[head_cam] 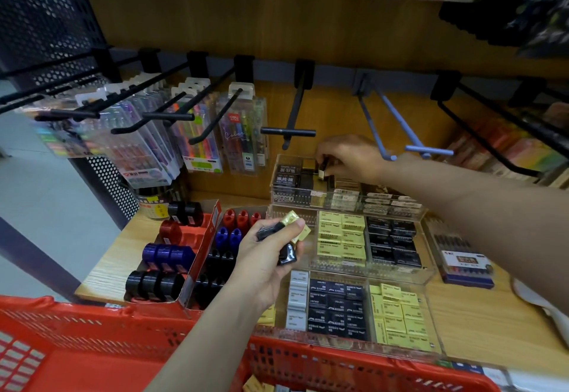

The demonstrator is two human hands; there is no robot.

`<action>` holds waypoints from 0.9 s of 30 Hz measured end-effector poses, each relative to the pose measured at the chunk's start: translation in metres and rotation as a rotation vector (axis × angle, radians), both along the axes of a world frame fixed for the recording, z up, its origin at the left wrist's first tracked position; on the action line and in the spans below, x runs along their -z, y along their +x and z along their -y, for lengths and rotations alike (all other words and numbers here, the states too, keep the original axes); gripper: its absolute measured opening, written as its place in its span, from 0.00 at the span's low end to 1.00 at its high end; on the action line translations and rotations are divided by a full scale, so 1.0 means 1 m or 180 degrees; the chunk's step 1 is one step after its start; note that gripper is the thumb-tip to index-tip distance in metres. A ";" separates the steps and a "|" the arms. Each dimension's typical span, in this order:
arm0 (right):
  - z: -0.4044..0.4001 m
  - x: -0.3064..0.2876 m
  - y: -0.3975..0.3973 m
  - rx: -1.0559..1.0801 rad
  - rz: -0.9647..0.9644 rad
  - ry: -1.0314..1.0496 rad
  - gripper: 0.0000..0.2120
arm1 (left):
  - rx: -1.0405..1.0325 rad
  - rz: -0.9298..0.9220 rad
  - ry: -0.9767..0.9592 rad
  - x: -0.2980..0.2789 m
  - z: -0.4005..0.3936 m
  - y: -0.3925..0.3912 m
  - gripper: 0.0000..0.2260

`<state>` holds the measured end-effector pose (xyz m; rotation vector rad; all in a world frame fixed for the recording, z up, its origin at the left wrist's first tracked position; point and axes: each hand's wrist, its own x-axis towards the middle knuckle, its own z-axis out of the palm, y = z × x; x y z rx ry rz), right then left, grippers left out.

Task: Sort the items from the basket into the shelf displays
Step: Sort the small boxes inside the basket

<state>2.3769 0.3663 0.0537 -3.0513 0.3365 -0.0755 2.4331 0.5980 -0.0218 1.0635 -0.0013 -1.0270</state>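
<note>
Head view: you are restocking small boxed items from the red basket (129, 327) into the clear shelf trays.

Nearest you, the basket is sitting against the shelf edge, keeping stock within reach; a few small boxes (257, 385) are showing at its bottom. Your left hand (264, 256) is clutching a mixed handful of gold and black boxes (288, 237) above the front trays, probably as a ready supply for the other hand. Farther back, your right hand (348, 157) is pinching one small box (321, 173), lowering it into the rear clear tray (292, 197) beside the black boxes there, apparently matching like with like. Pen packs (197, 132) are hanging on hooks behind.
</note>
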 end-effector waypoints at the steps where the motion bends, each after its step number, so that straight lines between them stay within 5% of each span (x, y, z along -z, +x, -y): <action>1: 0.003 0.000 -0.002 -0.0056 -0.0029 -0.0046 0.07 | 0.0011 -0.0009 -0.0011 -0.001 0.000 -0.001 0.20; 5: 0.008 0.007 -0.006 0.0175 0.0639 0.0247 0.08 | 0.0077 -0.0041 -0.0076 -0.003 0.000 -0.002 0.21; 9: -0.004 0.021 0.008 0.1851 0.1171 0.1801 0.15 | 0.0051 -0.0047 -0.0051 -0.005 0.000 -0.003 0.21; 11: -0.010 0.030 0.016 0.2160 0.1165 0.2175 0.13 | 0.0035 -0.0045 -0.0013 -0.005 -0.001 -0.003 0.20; 14: -0.021 0.039 0.022 0.2126 0.1110 0.1927 0.13 | 0.0021 -0.0028 0.0015 -0.005 -0.001 -0.003 0.20; 20: -0.019 0.043 0.016 0.1938 0.0472 0.0424 0.13 | 0.0019 -0.0075 0.0016 -0.001 0.000 0.000 0.20; 24: -0.025 0.039 0.020 0.1151 -0.0082 0.0076 0.40 | -0.0023 -0.0121 0.0016 0.000 0.002 -0.001 0.19; 27: -0.021 0.039 0.019 0.1047 -0.0313 -0.0112 0.43 | -0.0032 -0.0167 0.0004 -0.001 0.004 0.000 0.19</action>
